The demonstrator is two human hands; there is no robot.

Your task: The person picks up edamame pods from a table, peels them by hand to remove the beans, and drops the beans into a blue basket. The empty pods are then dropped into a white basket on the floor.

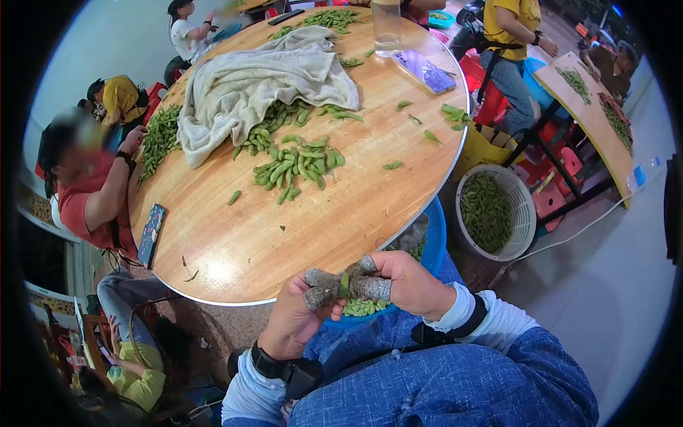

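Observation:
Both hands meet just off the near edge of the round wooden table (242,263). A single green soybean pod (345,285) is pinched between them. My left hand (299,317) closes on the pod's left end, my right hand (409,285) on its right end. Grey knitted covers sit on several thumb and finger tips and hide part of the pod. Below the hands, shelled green beans (363,307) lie in a blue basin (435,238), partly hidden. A loose pile of pods (295,167) lies on the table ahead.
A grey towel (249,92) lies over more pods. A clear cup (386,28), a purple-screened phone (425,70) and a patterned phone (151,235) rest on the table. A white basket (523,220) of pods stands right. A person in red (89,188) sits left.

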